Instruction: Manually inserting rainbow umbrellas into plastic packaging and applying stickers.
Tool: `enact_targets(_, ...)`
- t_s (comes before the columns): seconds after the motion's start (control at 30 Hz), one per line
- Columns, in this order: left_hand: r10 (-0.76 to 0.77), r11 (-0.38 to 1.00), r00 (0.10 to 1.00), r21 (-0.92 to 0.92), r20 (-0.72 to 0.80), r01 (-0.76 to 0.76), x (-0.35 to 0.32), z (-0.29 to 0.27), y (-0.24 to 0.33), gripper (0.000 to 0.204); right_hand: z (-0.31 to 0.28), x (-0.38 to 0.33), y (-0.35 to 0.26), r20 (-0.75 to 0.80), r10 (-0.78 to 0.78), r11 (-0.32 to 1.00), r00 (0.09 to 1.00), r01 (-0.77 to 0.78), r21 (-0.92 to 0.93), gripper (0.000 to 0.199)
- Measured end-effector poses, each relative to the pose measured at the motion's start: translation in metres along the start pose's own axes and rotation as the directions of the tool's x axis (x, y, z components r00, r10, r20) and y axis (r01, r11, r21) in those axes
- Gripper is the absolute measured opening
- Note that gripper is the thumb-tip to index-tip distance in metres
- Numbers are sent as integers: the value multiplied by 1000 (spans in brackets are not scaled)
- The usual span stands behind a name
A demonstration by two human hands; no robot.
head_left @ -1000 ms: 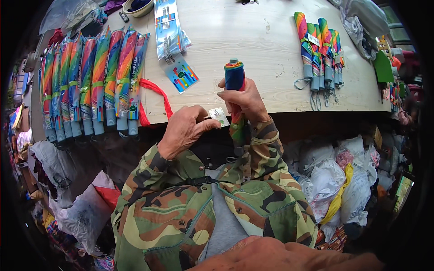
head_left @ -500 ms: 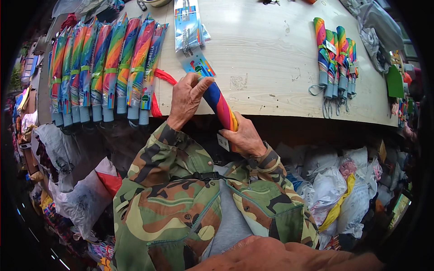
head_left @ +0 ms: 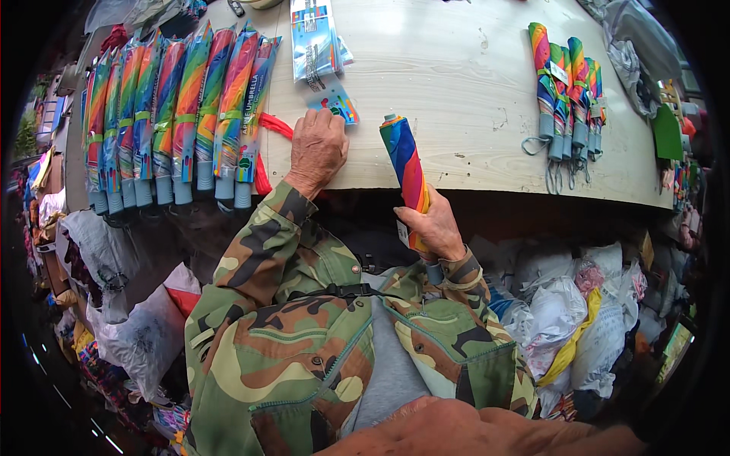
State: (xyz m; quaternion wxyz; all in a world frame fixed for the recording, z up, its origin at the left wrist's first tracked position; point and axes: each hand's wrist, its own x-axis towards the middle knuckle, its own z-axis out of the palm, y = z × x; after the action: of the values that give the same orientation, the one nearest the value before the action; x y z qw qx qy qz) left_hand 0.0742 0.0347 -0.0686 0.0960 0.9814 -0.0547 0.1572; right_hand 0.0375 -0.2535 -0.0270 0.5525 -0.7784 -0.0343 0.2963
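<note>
My right hand [head_left: 435, 226] is wrapped round a folded rainbow umbrella [head_left: 407, 163], held at a slant before the table's front edge. A small white tag hangs by my thumb, and the umbrella's grey-blue handle shows below my hand. My left hand [head_left: 319, 148] is over the table, its fingers bent down and closed on the lower end of a clear plastic sleeve [head_left: 331, 97] with a printed blue band. Its fingertips are partly hidden. That sleeve lies at the near end of a stack of flat sleeves [head_left: 315, 42]. Red ribbon [head_left: 275, 125] lies left of this hand.
A row of sleeved rainbow umbrellas [head_left: 182, 121] lies along the left of the pale table [head_left: 456, 83]. Several unsleeved umbrellas [head_left: 563, 95] lie at the right. Stuffed plastic bags [head_left: 559, 327] crowd the floor at right, and more bags [head_left: 148, 334] at left.
My left hand has left the umbrella's upper end and moved up to the plastic sleeve. My right hand has drawn the umbrella to the right and turned it more upright, baring its tip.
</note>
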Motion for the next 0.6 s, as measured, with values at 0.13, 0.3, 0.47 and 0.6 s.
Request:
enact_targets(0.13, -53, 996, 998, -75, -20, 51, 1, -7, 1, 19, 0, 1, 2, -4, -2, 1000, 1000, 2, -11, 54)
enact_targets(0.3, -52, 995, 997, -91, -63, 46, -4, -9, -2, 18, 0, 0, 0, -4, 9, 999, 1000, -9, -31, 54)
enact_targets(0.47, -5, 999, 993, -46, -119, 0, -11, -7, 1, 16, -3, -1, 3, -13, -9, 999, 1000, 9, -33, 54)
enact_targets(0.6, 24, 999, 992, -25, -126, -27, -16, -9, 6, 12, -6, -3, 1, -16, -12, 998, 1000, 11, -63, 54)
